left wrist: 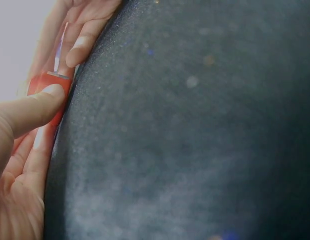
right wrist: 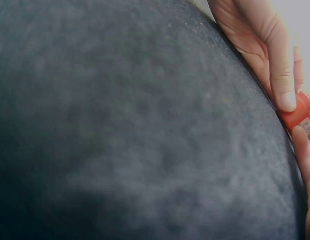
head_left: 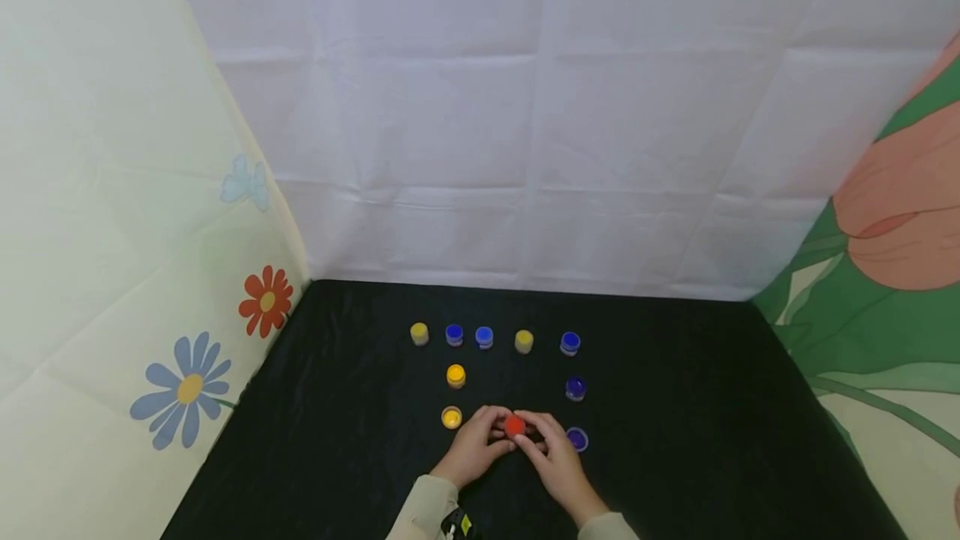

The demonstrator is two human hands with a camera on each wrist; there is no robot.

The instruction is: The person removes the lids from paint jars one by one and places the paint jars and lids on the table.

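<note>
Both hands hold a small red paint pot (head_left: 514,425) low over the black cloth. My left hand (head_left: 472,447) grips its left side, and my right hand (head_left: 553,458) has fingers and thumb at its right side. In the left wrist view a thumb presses the red pot (left wrist: 58,111), and a thin pale strip sticks up beside it. A white label shows on the red pot (right wrist: 294,117) in the right wrist view. The hands hide much of its sides. Just left of the hands stands a yellow pot (head_left: 452,417); a purple pot (head_left: 577,439) is close behind the right hand.
Along the back stand a yellow pot (head_left: 419,334), a dark blue pot (head_left: 454,335), a lighter blue pot (head_left: 484,337), another yellow pot (head_left: 523,342) and a blue pot (head_left: 570,344). An orange-yellow pot (head_left: 456,376) and a dark blue-violet pot (head_left: 575,388) sit nearer. White cloth (head_left: 480,123) hangs behind.
</note>
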